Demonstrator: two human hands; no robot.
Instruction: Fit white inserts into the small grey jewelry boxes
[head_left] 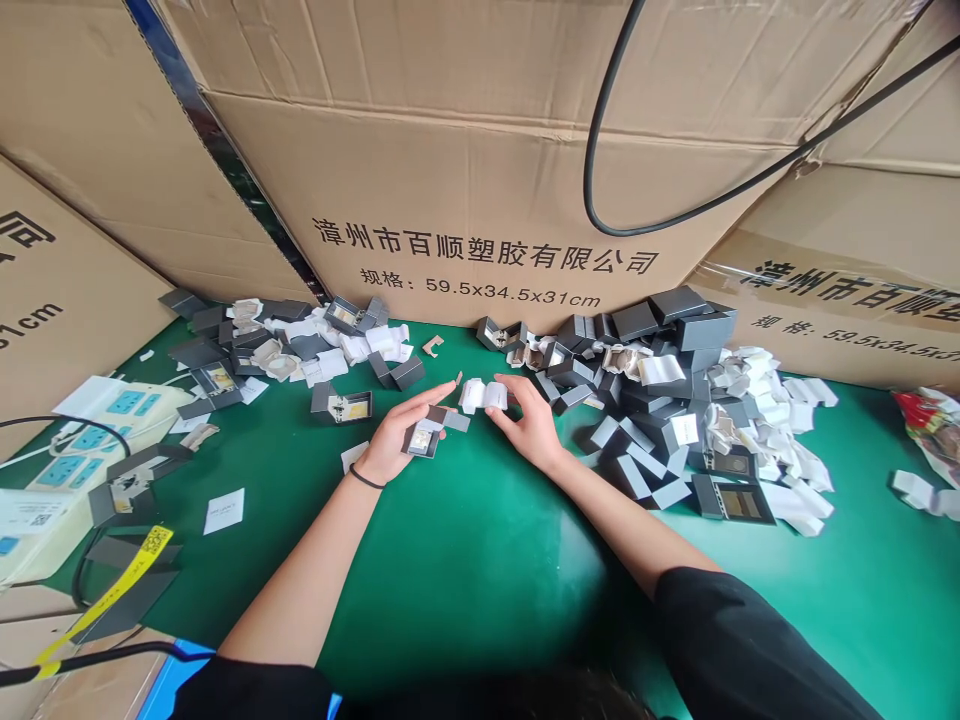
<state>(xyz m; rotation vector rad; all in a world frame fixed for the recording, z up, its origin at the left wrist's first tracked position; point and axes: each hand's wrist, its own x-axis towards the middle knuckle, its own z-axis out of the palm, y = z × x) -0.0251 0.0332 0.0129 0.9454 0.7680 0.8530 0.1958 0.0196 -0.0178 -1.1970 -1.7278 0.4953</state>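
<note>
My left hand (392,437) is closed around a small dark grey box (422,440) whose lid is folded back. A pale insert with a little yellowish patch shows inside the box. Beside it, my right hand (531,422) pinches a folded white paper piece (482,395) between thumb and fingers. The two hands are close together over the green table (450,560), and the white piece stays apart from the box. Near my left hand lies another opened grey box (341,404). A white paper slip (354,456) is partly hidden by my left wrist.
Heaps of grey boxes and white papers lie at the left (247,350) and right (660,390). A white power strip (90,460) with cables sits far left. Large cardboard cartons (480,180) wall off the back, and a black cable (589,160) hangs before them.
</note>
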